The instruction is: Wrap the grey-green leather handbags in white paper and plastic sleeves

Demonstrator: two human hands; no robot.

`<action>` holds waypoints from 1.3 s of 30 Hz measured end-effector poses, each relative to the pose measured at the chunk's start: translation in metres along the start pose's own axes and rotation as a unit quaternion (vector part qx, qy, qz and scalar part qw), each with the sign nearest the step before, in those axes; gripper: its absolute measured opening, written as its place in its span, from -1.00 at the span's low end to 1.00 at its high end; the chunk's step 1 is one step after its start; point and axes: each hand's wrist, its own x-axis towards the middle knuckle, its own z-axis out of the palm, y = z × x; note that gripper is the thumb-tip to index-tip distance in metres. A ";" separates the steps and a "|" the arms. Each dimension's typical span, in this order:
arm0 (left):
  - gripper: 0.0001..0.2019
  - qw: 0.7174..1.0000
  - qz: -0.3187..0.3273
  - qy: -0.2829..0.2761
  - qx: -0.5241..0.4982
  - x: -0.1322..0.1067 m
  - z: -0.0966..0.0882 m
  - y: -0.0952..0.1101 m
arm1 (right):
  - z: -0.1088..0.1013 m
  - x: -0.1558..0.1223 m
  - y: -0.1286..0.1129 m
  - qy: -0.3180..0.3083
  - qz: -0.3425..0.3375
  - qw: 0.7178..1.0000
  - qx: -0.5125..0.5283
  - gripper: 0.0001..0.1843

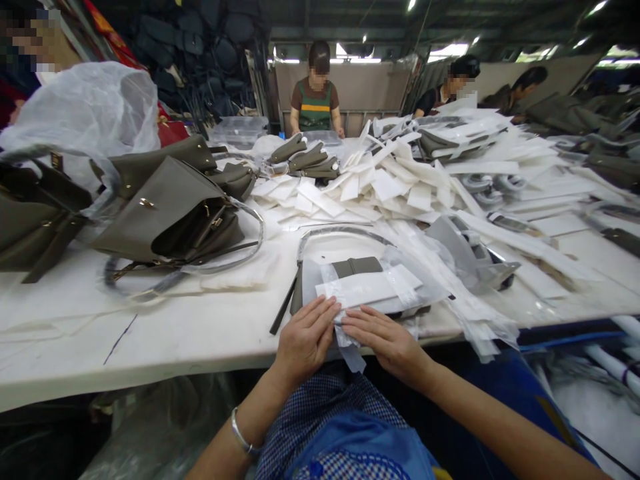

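Fingers (324, 312) of my left hand (305, 339) and right hand (386, 341) are lying flat and spread, pressing the white tissue-wrapped olive leather pouch (367, 283) at lower centre, by the white worktop (190, 327) edge; I judge the slippery wrap could be sliding off.

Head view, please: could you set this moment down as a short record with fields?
Left hand: flat on the white wrap, at the table edge
Right hand: flat on the same wrap, beside the left
Under wrap: grey bag piece, partly covered
Left of hands: open grey handbag
Beyond: pile of white sheets
Far end: a person facing this way
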 end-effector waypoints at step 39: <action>-0.62 0.985 0.068 0.031 0.156 -0.004 0.010 0.003 | 0.016 -0.022 -0.009 0.025 0.000 0.996 -0.089 -0.47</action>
